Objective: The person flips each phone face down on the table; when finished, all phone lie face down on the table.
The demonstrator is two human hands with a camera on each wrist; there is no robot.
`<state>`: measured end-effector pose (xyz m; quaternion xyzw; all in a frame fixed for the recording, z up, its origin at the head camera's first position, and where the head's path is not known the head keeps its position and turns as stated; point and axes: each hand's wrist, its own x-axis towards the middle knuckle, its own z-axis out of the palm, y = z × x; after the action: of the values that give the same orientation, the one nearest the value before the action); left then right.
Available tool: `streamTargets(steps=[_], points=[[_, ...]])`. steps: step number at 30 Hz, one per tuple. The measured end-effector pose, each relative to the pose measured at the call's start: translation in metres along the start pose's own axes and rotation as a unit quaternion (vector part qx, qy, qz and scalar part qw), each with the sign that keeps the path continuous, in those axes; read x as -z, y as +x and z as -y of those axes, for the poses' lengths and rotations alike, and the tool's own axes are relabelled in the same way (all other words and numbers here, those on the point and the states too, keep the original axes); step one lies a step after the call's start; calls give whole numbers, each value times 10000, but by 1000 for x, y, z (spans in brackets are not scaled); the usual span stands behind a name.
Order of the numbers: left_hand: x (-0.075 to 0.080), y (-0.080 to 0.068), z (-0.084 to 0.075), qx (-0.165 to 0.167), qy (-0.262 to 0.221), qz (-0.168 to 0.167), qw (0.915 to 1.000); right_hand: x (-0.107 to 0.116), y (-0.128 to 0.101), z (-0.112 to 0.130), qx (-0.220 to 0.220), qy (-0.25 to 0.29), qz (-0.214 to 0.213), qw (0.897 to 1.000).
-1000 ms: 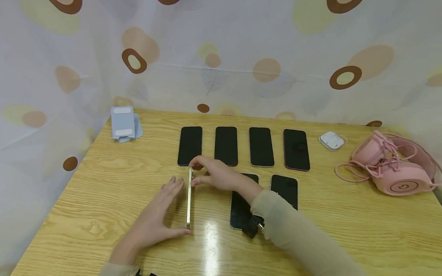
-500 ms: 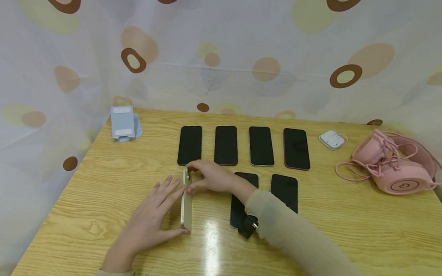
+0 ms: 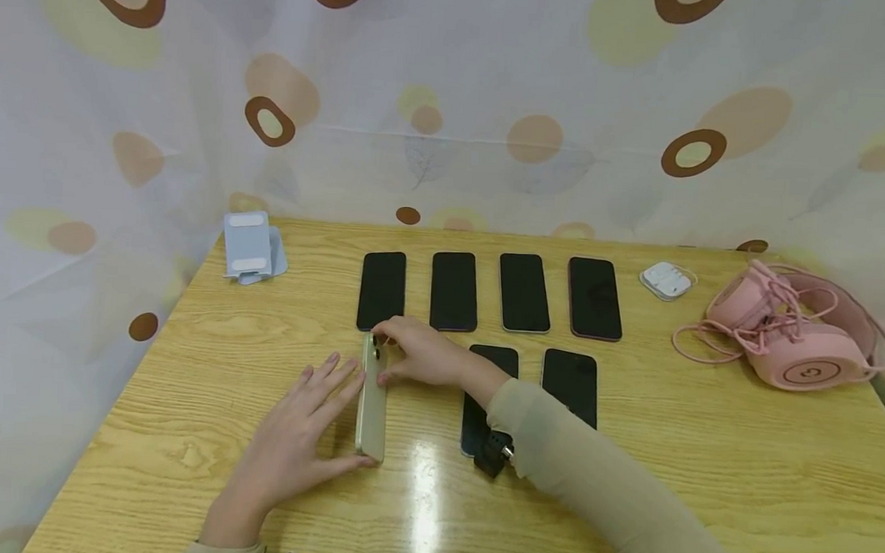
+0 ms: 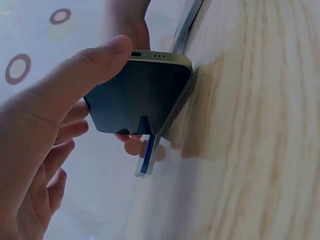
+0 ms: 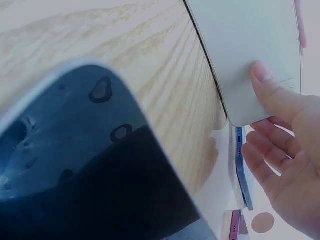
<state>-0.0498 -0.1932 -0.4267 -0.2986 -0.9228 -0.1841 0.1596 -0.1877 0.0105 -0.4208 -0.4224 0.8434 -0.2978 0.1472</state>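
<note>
Right hand (image 3: 431, 355): pinches the far end of the pale phone (image 3: 373, 415), thumb flat on its back, other fingers around the far end.
Left hand (image 3: 294, 440): held wide, thumb touching the phone's near end, fingers reaching forward along its screen side; whether their tips touch it I cannot tell.
Pale phone: stands on a long edge on the worktop (image 3: 178, 455), tilted left, between the two hands; screen toward the left hand, back toward the right, lenses at the far end.
Under the right forearm: a dark phone (image 3: 492, 363), screen up, partly covered by the wrist.
Right of that: another phone (image 3: 570, 379), screen up, its near end hidden by the sleeve (image 3: 597, 477).
Back row: four phones (image 3: 452, 291) lying side by side, screens up, apart from each other; the leftmost is just beyond the right hand.
Far left corner: a pale blue stand (image 3: 247, 245).
Far right: white earphones (image 3: 666, 281), then pink headphones (image 3: 806, 354) with a tangled cord.
Behind: a spotted cloth (image 3: 475, 78).
</note>
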Motion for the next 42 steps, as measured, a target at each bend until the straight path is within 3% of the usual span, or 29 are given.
streamTargets(steps=[9, 16, 23, 37, 42], points=[[0, -3, 6, -13, -3, 15, 10000, 2, 3, -1, -46, -378, -11, 9993], [-7, -1, 8, 567, 169, 647, 9962, 3, 1, -5, -287, -465, 118, 9984], [-14, 2, 9, 721, 392, 1125, 9903, 1, -1, -9, -459, -503, 205, 9975], [-15, 4, 2, 912, 270, 1227, 9879, 3, -11, -9, -301, -674, 219, 9970], [-18, 9, -9, 771, -59, 914, 9928, 20, -35, -13, -135, -856, 69, 9962]])
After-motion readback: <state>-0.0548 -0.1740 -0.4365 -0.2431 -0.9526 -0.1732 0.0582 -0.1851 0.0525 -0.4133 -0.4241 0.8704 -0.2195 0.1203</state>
